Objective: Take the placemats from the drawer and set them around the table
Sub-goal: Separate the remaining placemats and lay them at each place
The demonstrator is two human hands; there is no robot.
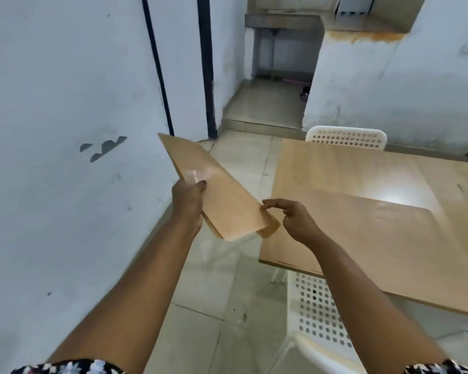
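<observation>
Standing beside the worktop [362, 211], both arms out in front of me. The placemats [216, 195] are in the air, left of the worktop's near corner and above the tiled floor [214, 306], not yet set down. At least two: a second edge peeks out under the top one at the near corner. The exact count I cannot tell.

Left hand [188, 203]: grip clamped on the stack's long left edge, thumb on top, fingers hidden beneath. It carries the whole load. Right hand [292, 220]: fingertips [266, 205] pinched lightly at the right edge near the lower corner, the other fingers loose. Whether they have truly closed on the top mat or only touch it, I cannot say; the frame is blurred there.

Handling, as I judge it: thin, flat, tan sheets that hold their plane while gripped at one edge, so fairly stiff and light. There is a faint sheen on the upper face; I expect the mats to slide on each other, which helps peeling one off but risks the lower one slipping free.

Best hold: pinch the top mat's exposed corner with the right, keep the left tight on the remainder, draw sideways toward the worktop.

White perforated chairs: one [346, 137] at the far side, one [316, 319] at the near edge below my right forearm. No mat clearly laid on the worktop, though its surface blurs with the same colour.
</observation>
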